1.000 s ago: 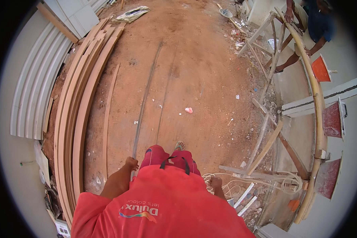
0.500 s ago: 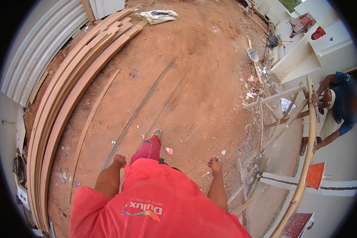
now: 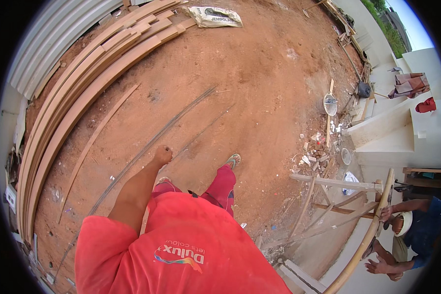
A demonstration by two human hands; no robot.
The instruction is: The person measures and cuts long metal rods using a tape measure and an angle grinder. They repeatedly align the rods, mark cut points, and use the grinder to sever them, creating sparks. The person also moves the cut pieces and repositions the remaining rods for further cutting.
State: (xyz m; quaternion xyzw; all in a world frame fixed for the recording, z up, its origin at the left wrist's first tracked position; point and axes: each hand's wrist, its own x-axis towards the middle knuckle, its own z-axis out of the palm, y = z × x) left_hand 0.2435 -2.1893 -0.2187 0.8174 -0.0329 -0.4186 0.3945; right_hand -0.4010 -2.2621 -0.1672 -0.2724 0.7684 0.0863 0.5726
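My left hand (image 3: 163, 155) hangs ahead of my body with its fingers curled in a loose fist, and nothing shows in it. Below it, apart from the hand, thin dark rods (image 3: 154, 136) lie along the reddish dirt. My right hand is out of view. My red shirt (image 3: 181, 235) fills the lower middle. Beyond its hem, one sandalled foot (image 3: 233, 160) is stretched forward, while the other foot (image 3: 164, 180) shows only partly.
Long timber planks (image 3: 90, 83) are stacked along the left. On the right, a co-worker (image 3: 416, 235) crouches behind a wooden trestle (image 3: 335, 182) and a bamboo pole (image 3: 365, 245). Rubble (image 3: 311, 154) and a pale bucket (image 3: 330, 105) lie ahead of them. A sack (image 3: 215, 17) rests at the far end.
I have stepped forward, with the other foot now in front. My left hand has swung forward and up; my right hand has left the view. The co-worker's near hand has come off the bamboo pole.
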